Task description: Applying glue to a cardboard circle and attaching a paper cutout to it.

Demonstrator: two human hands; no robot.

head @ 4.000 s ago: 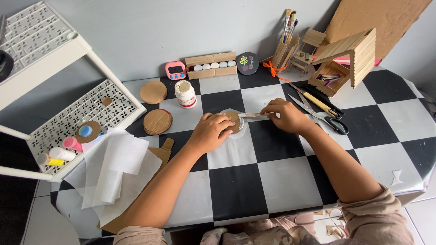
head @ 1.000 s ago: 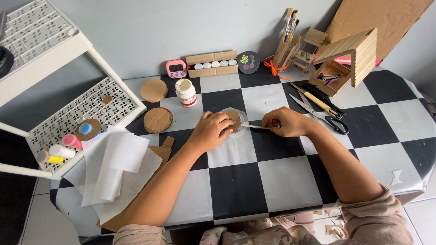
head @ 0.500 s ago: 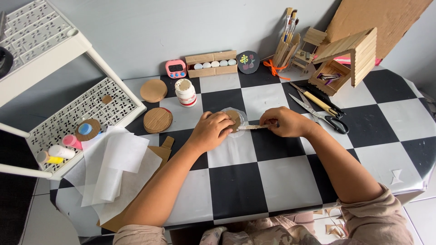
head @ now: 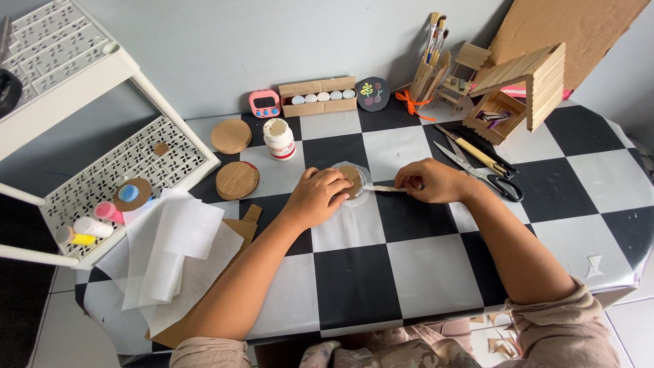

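My left hand (head: 319,196) presses down on a small round wooden disc (head: 352,180) that lies on a clear plastic sheet (head: 357,198) in the middle of the black-and-white checkered table (head: 354,286). My right hand (head: 430,180) pinches a flat wooden stick (head: 383,187); the stick's tip touches the disc's right edge. A white glue jar (head: 278,138) stands open just behind my left hand.
Two larger wooden discs (head: 237,180) lie left of the jar. Scissors (head: 480,170) and a knife lie right of my right hand. Behind stand a stick house (head: 524,85), a brush holder (head: 429,71), a paint-pot box (head: 320,97) and a pink timer (head: 264,103). White papers (head: 174,252) and a white rack (head: 102,184) sit left.
My right hand has slid a little left and back along the stick, working its tip over the disc. My left hand has stayed pressed on the disc.
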